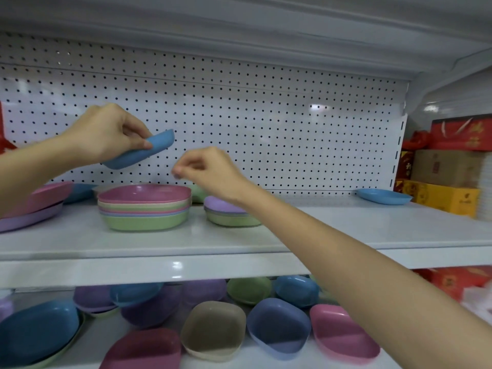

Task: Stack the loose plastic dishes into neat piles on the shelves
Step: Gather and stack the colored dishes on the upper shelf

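Note:
My left hand (106, 131) grips a blue dish (143, 151) by its rim, tilted in the air above the upper shelf (319, 230). Just right of it hovers my right hand (207, 169), fingers pinched together and holding nothing. Below both stands a neat pile of dishes (145, 206), pink on top and green at the bottom. A smaller pile (229, 214) with a purple top sits right of it, partly behind my right wrist. Pink and purple plates (34, 206) lie at the far left. One blue dish (383, 196) rests alone at the shelf's right end.
The lower shelf holds several loose dishes in blue, purple, green, beige and pink, such as a beige one (213, 328) and a pink one (343, 336). A white pegboard (266, 123) backs the shelf. Red and yellow boxes (447, 182) stand at the right.

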Demonstrator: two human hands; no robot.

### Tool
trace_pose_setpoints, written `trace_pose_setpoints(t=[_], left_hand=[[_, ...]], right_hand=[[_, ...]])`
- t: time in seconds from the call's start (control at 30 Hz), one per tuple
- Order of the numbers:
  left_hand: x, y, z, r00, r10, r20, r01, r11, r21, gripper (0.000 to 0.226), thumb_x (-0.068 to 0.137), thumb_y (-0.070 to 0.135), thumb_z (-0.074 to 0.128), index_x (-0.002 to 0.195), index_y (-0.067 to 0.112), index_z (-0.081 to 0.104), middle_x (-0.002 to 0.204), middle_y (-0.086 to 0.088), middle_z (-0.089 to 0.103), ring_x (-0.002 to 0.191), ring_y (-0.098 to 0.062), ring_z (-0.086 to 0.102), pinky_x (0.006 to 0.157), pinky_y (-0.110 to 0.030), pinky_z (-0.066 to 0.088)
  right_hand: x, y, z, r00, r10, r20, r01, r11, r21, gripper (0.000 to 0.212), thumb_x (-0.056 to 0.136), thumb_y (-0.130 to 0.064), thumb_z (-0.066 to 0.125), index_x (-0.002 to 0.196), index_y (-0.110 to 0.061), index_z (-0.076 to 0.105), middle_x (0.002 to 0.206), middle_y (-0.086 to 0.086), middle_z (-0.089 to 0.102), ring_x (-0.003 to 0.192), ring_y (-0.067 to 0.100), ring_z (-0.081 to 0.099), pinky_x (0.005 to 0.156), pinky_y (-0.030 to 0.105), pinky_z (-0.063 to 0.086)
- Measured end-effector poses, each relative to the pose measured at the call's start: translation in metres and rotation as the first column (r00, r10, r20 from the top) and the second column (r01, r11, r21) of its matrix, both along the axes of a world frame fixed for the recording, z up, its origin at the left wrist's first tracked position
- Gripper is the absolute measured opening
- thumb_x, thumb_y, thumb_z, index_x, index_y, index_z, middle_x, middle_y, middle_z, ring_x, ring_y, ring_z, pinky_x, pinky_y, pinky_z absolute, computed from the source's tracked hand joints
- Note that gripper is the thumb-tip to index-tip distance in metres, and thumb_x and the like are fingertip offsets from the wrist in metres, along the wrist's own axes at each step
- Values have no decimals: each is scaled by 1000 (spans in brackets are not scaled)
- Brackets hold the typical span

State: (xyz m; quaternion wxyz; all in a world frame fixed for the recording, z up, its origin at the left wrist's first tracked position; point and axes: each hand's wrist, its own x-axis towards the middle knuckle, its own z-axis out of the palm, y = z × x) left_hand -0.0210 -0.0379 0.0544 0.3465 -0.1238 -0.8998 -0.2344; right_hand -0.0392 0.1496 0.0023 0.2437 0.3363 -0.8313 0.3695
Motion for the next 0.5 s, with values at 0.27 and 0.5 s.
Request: trace_pose_setpoints(t=[0.27, 0.5], left_hand=[[7, 64, -4, 985, -169, 27, 171, 980, -100, 7, 80, 18, 72, 87, 18, 74, 78, -4, 71, 79, -15, 61, 68, -20, 43], [4, 121, -22, 952, -289, 99, 305, 923, -234, 7, 80, 19, 71, 84, 23, 75, 72, 4, 69, 77, -14, 63, 77, -31, 51]], right_hand=[[11, 87, 20, 986, -165, -40, 159, 980, -123, 49, 82, -26, 70, 128, -27, 52, 127, -3, 51, 77, 14, 66, 82, 29, 53], [11, 123, 9, 980, -196, 44, 196, 981, 7, 8, 83, -23, 70, 90, -19, 70, 83, -14, 66, 58, 1, 54, 65, 24, 46]])
